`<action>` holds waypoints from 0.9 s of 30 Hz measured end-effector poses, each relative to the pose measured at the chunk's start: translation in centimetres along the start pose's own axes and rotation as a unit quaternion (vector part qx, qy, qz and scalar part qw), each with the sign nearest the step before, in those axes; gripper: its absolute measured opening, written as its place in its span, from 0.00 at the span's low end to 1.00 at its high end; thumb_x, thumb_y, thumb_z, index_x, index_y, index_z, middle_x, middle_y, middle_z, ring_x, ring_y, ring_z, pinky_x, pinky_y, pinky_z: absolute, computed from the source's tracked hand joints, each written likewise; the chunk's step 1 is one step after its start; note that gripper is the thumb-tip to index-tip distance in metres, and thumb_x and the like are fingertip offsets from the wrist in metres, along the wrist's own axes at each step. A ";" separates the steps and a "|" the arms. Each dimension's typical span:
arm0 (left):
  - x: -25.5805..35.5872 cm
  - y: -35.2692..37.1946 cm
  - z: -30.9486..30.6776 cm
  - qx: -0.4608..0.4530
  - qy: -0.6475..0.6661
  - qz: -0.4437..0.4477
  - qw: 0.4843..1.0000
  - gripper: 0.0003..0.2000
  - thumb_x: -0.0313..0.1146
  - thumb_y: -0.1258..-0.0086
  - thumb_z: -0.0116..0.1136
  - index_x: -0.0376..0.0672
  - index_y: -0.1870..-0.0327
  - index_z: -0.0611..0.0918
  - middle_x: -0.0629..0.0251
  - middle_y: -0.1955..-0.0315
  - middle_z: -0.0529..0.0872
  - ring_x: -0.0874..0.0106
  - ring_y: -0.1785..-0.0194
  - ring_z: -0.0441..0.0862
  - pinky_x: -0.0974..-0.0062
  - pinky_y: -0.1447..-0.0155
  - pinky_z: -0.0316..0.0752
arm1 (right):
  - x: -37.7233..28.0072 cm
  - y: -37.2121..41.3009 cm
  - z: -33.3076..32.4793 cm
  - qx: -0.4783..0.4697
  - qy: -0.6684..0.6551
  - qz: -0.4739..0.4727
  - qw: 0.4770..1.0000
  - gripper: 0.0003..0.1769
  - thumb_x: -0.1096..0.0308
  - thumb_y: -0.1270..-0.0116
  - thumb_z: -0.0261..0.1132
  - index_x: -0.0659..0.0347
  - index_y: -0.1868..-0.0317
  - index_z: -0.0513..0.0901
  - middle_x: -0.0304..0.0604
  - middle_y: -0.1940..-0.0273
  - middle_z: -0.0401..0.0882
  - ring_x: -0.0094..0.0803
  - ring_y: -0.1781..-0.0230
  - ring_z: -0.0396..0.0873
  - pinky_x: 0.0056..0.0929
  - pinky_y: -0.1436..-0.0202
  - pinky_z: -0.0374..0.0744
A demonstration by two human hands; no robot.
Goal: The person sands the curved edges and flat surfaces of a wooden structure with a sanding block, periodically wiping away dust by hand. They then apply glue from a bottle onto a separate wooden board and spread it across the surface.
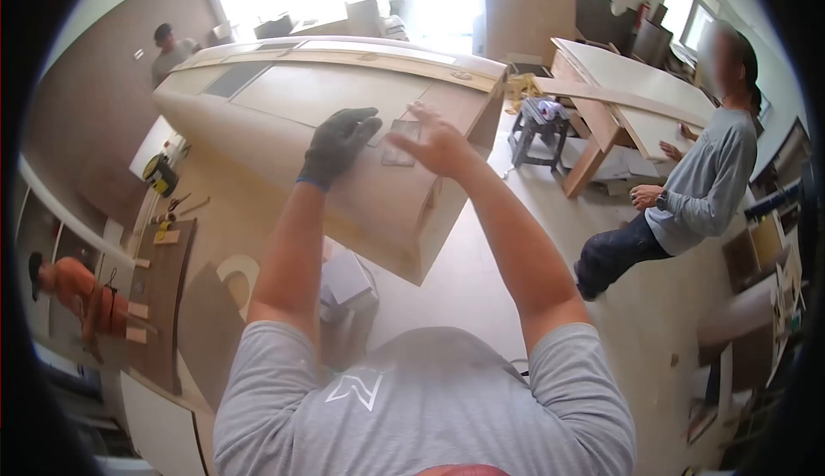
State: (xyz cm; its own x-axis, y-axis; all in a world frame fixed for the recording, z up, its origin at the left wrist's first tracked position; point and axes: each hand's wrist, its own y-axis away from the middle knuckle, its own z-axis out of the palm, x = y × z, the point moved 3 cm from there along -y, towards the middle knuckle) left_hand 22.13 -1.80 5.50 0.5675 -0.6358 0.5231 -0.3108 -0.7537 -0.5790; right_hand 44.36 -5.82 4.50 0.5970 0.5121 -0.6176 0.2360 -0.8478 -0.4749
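Observation:
My left hand [342,145], in a dark glove with a blue cuff, is over the pale wooden surface of a large boxy piece [284,137]. Its fingers are bent but parted, with nothing visible in them. Bare and slightly blurred, my right hand [436,143] has its fingers spread at the same surface. A thin grey rectangular piece [397,154] is between my hands, partly behind the right thumb; its kind and whether it is gripped cannot be told. Dark rectangular panels [236,80] are set farther along the top.
At the right, a person in a grey shirt [718,162] stands beside a panel-topped workbench [640,81]. A dark stool [540,128] stands nearby. Two other people [172,51] [82,291] are at the left. A bucket [159,175] and a brown board [176,304] are on that side.

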 end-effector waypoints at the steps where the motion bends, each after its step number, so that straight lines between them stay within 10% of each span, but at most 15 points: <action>1: 0.9 -0.2 0.1 -0.015 -0.014 -0.029 0.999 0.21 0.47 0.22 0.65 0.40 0.41 0.89 0.50 0.44 0.91 0.58 0.40 0.87 0.63 0.33 0.79 | 0.6 0.1 -1.6 -0.002 -0.034 -0.007 0.999 0.38 0.39 0.26 0.65 0.66 0.33 0.83 0.64 0.29 0.78 0.49 0.20 0.69 0.40 0.19 0.67; 8: 2.7 1.7 4.3 0.191 0.211 -0.139 0.948 0.19 0.41 0.21 0.64 0.37 0.39 0.87 0.58 0.48 0.91 0.67 0.52 0.87 0.70 0.43 0.83 | 5.1 -0.7 -5.4 0.056 -0.084 0.116 0.988 0.22 0.49 0.24 0.67 0.58 0.46 0.92 0.55 0.42 0.88 0.45 0.43 0.88 0.40 0.34 0.81; 16: 1.9 2.1 2.7 0.313 0.419 -0.212 0.826 0.17 0.39 0.15 0.56 0.37 0.36 0.84 0.65 0.54 0.89 0.78 0.62 0.81 0.77 0.54 0.82 | -3.9 -0.3 3.5 -0.220 0.238 0.014 0.946 0.57 0.30 0.23 0.53 0.75 0.16 0.53 0.61 0.14 0.51 0.54 0.12 0.48 0.52 0.11 0.46; 20: 2.0 2.4 2.0 0.302 0.409 -0.209 0.835 0.17 0.40 0.15 0.57 0.37 0.37 0.85 0.64 0.54 0.89 0.78 0.63 0.82 0.75 0.55 0.83 | -2.2 1.0 3.5 -0.278 0.227 -0.082 0.930 0.55 0.32 0.21 0.51 0.72 0.15 0.52 0.62 0.12 0.45 0.56 0.10 0.42 0.49 0.10 0.43; 27: 1.4 2.5 2.4 0.308 0.381 -0.202 0.848 0.17 0.39 0.14 0.55 0.37 0.36 0.84 0.62 0.53 0.90 0.76 0.62 0.84 0.75 0.52 0.84 | 3.1 -4.7 0.9 -0.259 0.314 0.072 0.911 0.64 0.21 0.25 0.42 0.76 0.15 0.48 0.66 0.12 0.41 0.56 0.10 0.39 0.50 0.10 0.40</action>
State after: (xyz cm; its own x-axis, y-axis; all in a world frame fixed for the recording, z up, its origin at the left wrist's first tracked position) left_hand 23.93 -4.13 3.29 -0.1969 -0.4454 0.8734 0.3830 -0.8550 -0.3497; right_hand 44.44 -0.15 4.29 0.9325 0.3488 -0.0934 0.3538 -0.9343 0.0430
